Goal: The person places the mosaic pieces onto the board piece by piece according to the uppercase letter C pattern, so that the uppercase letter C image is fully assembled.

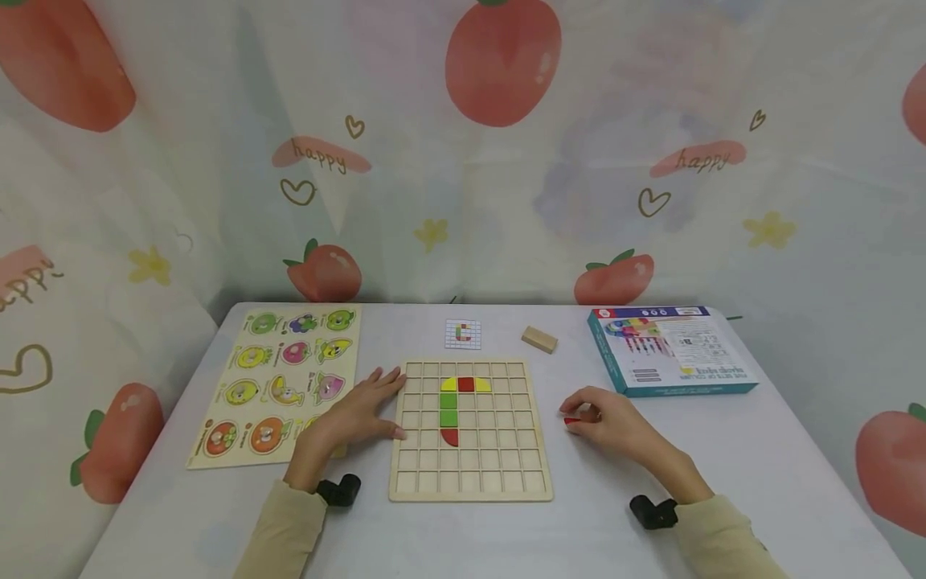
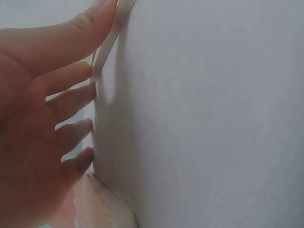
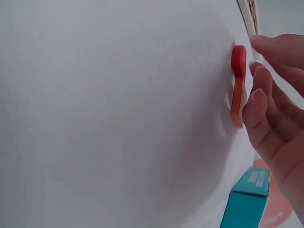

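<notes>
A wooden grid board (image 1: 427, 482) lies in the middle of the table. In its cells sit two yellow rounded pieces (image 1: 482, 385), a red square (image 1: 466, 384), two green squares (image 1: 448, 417) and a red rounded piece (image 1: 450, 437). My left hand (image 1: 359, 410) rests at the board's left edge, thumb and fingers spread along it. To the right of the board, my right hand (image 1: 608, 420) is low over the table, fingers bent. Beneath its fingertips a red piece (image 3: 238, 61) and an orange piece (image 3: 237, 102) lie end to end; the head view hides the orange one.
Behind the board lie a small pattern card (image 1: 463, 334) and a wooden block (image 1: 539, 339). A fruit puzzle board (image 1: 239, 366) lies at the left, partly under my left hand. The teal-sided box (image 1: 673, 354) stands at the back right, beyond my right hand.
</notes>
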A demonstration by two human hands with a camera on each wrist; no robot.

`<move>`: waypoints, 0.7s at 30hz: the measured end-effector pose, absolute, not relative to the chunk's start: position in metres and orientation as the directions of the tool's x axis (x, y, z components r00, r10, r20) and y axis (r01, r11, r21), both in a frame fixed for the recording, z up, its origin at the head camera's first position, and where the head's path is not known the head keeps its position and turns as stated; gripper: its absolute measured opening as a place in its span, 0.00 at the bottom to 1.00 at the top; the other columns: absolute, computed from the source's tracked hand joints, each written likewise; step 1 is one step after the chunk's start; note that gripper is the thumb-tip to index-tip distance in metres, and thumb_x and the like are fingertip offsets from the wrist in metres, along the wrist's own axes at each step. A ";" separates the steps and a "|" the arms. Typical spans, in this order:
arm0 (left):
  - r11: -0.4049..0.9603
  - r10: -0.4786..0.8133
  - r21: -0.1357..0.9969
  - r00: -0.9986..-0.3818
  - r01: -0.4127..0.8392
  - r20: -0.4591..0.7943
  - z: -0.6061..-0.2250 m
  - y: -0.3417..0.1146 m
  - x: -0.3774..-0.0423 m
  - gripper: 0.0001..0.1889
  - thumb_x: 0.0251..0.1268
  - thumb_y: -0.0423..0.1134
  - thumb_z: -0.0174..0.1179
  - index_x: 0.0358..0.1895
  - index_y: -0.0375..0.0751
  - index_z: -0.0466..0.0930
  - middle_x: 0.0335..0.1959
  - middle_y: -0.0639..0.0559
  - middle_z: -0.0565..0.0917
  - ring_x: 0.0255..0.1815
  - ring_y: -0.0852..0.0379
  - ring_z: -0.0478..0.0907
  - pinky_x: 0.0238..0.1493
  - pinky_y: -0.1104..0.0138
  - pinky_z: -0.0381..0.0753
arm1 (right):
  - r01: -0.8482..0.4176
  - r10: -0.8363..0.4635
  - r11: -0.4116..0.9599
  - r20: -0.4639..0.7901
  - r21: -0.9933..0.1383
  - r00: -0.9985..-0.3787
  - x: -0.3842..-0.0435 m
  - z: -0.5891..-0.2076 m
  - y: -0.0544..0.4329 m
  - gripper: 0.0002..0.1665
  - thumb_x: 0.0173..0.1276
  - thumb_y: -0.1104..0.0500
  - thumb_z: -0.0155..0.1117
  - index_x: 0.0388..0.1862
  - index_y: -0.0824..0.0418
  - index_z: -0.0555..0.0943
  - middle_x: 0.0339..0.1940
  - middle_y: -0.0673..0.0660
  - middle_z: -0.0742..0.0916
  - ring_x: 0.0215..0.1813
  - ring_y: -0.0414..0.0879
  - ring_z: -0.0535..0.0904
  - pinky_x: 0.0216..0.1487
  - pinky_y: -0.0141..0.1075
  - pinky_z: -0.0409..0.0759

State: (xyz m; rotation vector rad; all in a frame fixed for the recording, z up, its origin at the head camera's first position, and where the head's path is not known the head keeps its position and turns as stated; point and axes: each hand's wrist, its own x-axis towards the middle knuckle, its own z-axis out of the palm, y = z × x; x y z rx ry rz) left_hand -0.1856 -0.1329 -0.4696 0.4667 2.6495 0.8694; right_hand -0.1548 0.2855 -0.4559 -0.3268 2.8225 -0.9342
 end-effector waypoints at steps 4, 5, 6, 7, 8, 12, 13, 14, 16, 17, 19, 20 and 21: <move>0.759 0.401 0.616 -0.896 0.210 -0.189 -0.470 -0.133 -0.187 0.50 0.55 0.48 0.77 0.81 0.45 0.61 0.84 0.49 0.56 0.86 0.39 0.41 0.81 0.38 0.48 | -0.137 -0.239 0.789 -0.093 -0.600 -0.967 -0.154 -0.455 0.292 0.12 0.67 0.63 0.72 0.49 0.59 0.85 0.44 0.53 0.87 0.38 0.45 0.76 0.36 0.29 0.78; 0.758 0.403 0.616 -0.896 0.212 -0.188 -0.469 -0.133 -0.187 0.50 0.55 0.48 0.77 0.81 0.44 0.61 0.84 0.49 0.56 0.86 0.39 0.41 0.81 0.38 0.48 | -0.132 -0.233 0.790 -0.094 -0.598 -0.968 -0.154 -0.455 0.294 0.12 0.66 0.64 0.71 0.49 0.59 0.85 0.44 0.54 0.87 0.38 0.45 0.76 0.36 0.29 0.78; 0.757 0.405 0.618 -0.895 0.213 -0.187 -0.469 -0.133 -0.187 0.50 0.55 0.48 0.77 0.81 0.44 0.61 0.84 0.49 0.56 0.86 0.39 0.41 0.81 0.38 0.48 | -0.138 -0.236 0.792 -0.090 -0.595 -0.968 -0.154 -0.455 0.295 0.13 0.66 0.64 0.71 0.49 0.59 0.85 0.44 0.54 0.87 0.38 0.45 0.76 0.36 0.29 0.78; 0.756 0.406 0.619 -0.895 0.215 -0.186 -0.469 -0.133 -0.187 0.50 0.56 0.48 0.77 0.81 0.44 0.61 0.84 0.49 0.56 0.86 0.39 0.41 0.81 0.38 0.48 | -0.139 -0.234 0.793 -0.086 -0.594 -0.968 -0.153 -0.455 0.297 0.13 0.66 0.64 0.71 0.49 0.59 0.85 0.45 0.55 0.87 0.38 0.45 0.76 0.36 0.29 0.78; 0.755 0.407 0.620 -0.895 0.215 -0.185 -0.468 -0.133 -0.187 0.50 0.56 0.48 0.77 0.81 0.44 0.61 0.84 0.49 0.56 0.86 0.39 0.41 0.81 0.38 0.48 | -0.142 -0.232 0.795 -0.079 -0.590 -0.969 -0.153 -0.455 0.298 0.13 0.66 0.65 0.70 0.49 0.59 0.85 0.45 0.55 0.87 0.38 0.45 0.76 0.36 0.29 0.78; 0.757 0.403 0.618 -0.896 0.211 -0.187 -0.469 -0.132 -0.187 0.50 0.56 0.47 0.77 0.80 0.44 0.61 0.84 0.49 0.56 0.86 0.39 0.41 0.81 0.38 0.48 | -0.150 -0.225 0.804 -0.060 -0.576 -0.973 -0.152 -0.455 0.303 0.14 0.67 0.65 0.70 0.51 0.59 0.86 0.48 0.56 0.87 0.41 0.46 0.76 0.37 0.28 0.78; 0.758 0.401 0.617 -0.897 0.210 -0.188 -0.469 -0.132 -0.187 0.50 0.56 0.47 0.77 0.80 0.43 0.61 0.84 0.49 0.56 0.86 0.39 0.41 0.81 0.38 0.47 | -0.145 -0.217 0.807 -0.060 -0.573 -0.974 -0.151 -0.455 0.304 0.14 0.67 0.65 0.70 0.51 0.59 0.86 0.49 0.56 0.87 0.41 0.46 0.76 0.37 0.28 0.79; 0.759 0.399 0.617 -0.897 0.208 -0.189 -0.469 -0.132 -0.187 0.50 0.56 0.47 0.77 0.80 0.43 0.61 0.84 0.49 0.56 0.86 0.39 0.41 0.81 0.38 0.47 | -0.144 -0.215 0.810 -0.059 -0.569 -0.975 -0.151 -0.455 0.305 0.14 0.67 0.65 0.70 0.52 0.59 0.86 0.49 0.56 0.87 0.42 0.46 0.75 0.37 0.28 0.79; 0.760 0.397 0.616 -0.898 0.205 -0.191 -0.469 -0.132 -0.187 0.50 0.55 0.47 0.77 0.80 0.43 0.61 0.84 0.48 0.56 0.86 0.39 0.41 0.81 0.38 0.47 | -0.138 -0.208 0.812 -0.060 -0.567 -0.976 -0.151 -0.456 0.306 0.15 0.67 0.64 0.71 0.53 0.60 0.85 0.50 0.56 0.86 0.42 0.46 0.75 0.37 0.27 0.78; 0.760 0.396 0.616 -0.898 0.205 -0.191 -0.469 -0.132 -0.187 0.50 0.55 0.47 0.77 0.80 0.43 0.61 0.84 0.48 0.56 0.86 0.39 0.41 0.81 0.38 0.47 | -0.133 -0.203 0.813 -0.062 -0.566 -0.977 -0.151 -0.456 0.306 0.16 0.66 0.63 0.72 0.53 0.60 0.85 0.50 0.56 0.86 0.41 0.46 0.75 0.37 0.27 0.79; 0.759 0.399 0.618 -0.897 0.207 -0.189 -0.469 -0.132 -0.186 0.50 0.55 0.47 0.77 0.80 0.43 0.61 0.84 0.48 0.56 0.86 0.39 0.41 0.81 0.38 0.47 | -0.121 -0.193 0.816 -0.069 -0.565 -0.979 -0.150 -0.456 0.307 0.17 0.66 0.63 0.73 0.53 0.62 0.84 0.49 0.56 0.86 0.40 0.46 0.76 0.36 0.27 0.79; 0.758 0.400 0.618 -0.897 0.209 -0.187 -0.469 -0.132 -0.186 0.50 0.55 0.47 0.77 0.80 0.43 0.61 0.84 0.48 0.56 0.86 0.39 0.41 0.81 0.38 0.46 | -0.113 -0.187 0.819 -0.076 -0.563 -0.979 -0.151 -0.456 0.307 0.17 0.66 0.63 0.73 0.54 0.62 0.84 0.49 0.57 0.86 0.40 0.45 0.76 0.36 0.27 0.79; 0.757 0.401 0.618 -0.897 0.211 -0.186 -0.470 -0.132 -0.187 0.50 0.55 0.47 0.77 0.80 0.43 0.61 0.84 0.48 0.56 0.86 0.39 0.41 0.81 0.38 0.46 | -0.101 -0.178 0.822 -0.084 -0.561 -0.980 -0.151 -0.456 0.307 0.18 0.66 0.62 0.73 0.54 0.63 0.83 0.48 0.57 0.86 0.40 0.45 0.76 0.35 0.26 0.79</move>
